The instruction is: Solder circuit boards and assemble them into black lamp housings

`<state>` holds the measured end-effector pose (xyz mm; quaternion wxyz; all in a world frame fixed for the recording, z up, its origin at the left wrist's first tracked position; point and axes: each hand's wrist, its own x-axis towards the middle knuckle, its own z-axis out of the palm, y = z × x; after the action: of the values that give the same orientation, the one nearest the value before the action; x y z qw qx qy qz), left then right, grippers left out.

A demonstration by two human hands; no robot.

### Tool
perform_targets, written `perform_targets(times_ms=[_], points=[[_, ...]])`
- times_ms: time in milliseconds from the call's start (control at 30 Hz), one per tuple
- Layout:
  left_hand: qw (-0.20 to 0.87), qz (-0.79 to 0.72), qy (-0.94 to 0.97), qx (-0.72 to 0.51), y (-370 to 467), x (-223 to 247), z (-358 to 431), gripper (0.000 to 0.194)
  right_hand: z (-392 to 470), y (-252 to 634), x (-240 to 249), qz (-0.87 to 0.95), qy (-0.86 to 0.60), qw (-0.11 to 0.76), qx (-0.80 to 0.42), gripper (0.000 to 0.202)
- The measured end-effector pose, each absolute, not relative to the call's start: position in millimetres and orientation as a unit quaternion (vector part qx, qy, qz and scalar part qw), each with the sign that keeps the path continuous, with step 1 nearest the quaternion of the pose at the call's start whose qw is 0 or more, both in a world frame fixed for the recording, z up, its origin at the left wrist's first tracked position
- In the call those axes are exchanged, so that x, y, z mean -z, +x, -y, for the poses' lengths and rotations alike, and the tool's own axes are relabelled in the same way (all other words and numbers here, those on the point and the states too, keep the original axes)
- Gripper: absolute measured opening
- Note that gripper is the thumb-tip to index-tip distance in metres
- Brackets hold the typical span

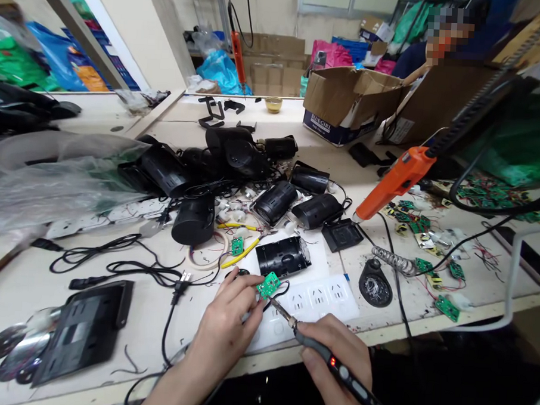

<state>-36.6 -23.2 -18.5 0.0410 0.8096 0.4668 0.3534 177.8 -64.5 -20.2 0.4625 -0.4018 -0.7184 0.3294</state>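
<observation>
Between the fingertips of my left hand [231,317] is a small green circuit board [269,285] with a black wire. My right hand [337,360] is wrapped round a soldering iron [321,349] with a small red display lit on its grip. The iron's tip meets the lower edge of the board, or lies very close to it. Below both hands is a white power strip [333,296] with several sockets. Just behind the board lies an opened black cylindrical housing [283,255]. Yellow-handled pliers [245,249] and a coil of solder-like wire [193,263] lie to its left.
An orange electric screwdriver [394,178] hangs at the right, its bit end low over the table. Black housings [236,156] are heaped behind. Several loose circuit boards [447,307] lie right of the iron's stand [375,283]. Power cords [128,262] tangle at left. A person [419,66] sits beyond a cardboard box [341,104].
</observation>
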Motion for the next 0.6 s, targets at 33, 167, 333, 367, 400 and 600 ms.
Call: perform_targets(times_ms=[33, 167, 333, 367, 400, 600], points=[[0.041, -0.467, 0.809, -0.355, -36.6, 18.8, 23.3, 0.019, 63.5, 177.8, 19.0, 0.718, -0.403, 0.462, -0.329, 0.029], [0.040, -0.467, 0.807, -0.358, -36.8, 19.7, 24.0, 0.019, 61.7, 175.4, 15.1, 0.716, -0.413, 0.465, -0.317, 0.027], [0.045, -0.465, 0.809, -0.357, -36.8, 19.1, 24.2, 0.021, 61.7, 173.7, 14.1, 0.720, -0.412, 0.464, -0.311, 0.027], [0.048, -0.464, 0.809, -0.358, -36.6, 18.8, 24.1, 0.021, 61.6, 173.6, 14.5, 0.721, -0.411, 0.463, -0.311, 0.027], [0.050, -0.463, 0.809, -0.359, -36.4, 18.6, 23.9, 0.021, 61.4, 173.6, 14.9, 0.722, -0.410, 0.462, -0.311, 0.027], [0.056, -0.465, 0.807, -0.360, -36.3, 19.1, 23.9, 0.023, 59.9, 173.2, 14.5, 0.722, -0.409, 0.460, -0.316, 0.026]])
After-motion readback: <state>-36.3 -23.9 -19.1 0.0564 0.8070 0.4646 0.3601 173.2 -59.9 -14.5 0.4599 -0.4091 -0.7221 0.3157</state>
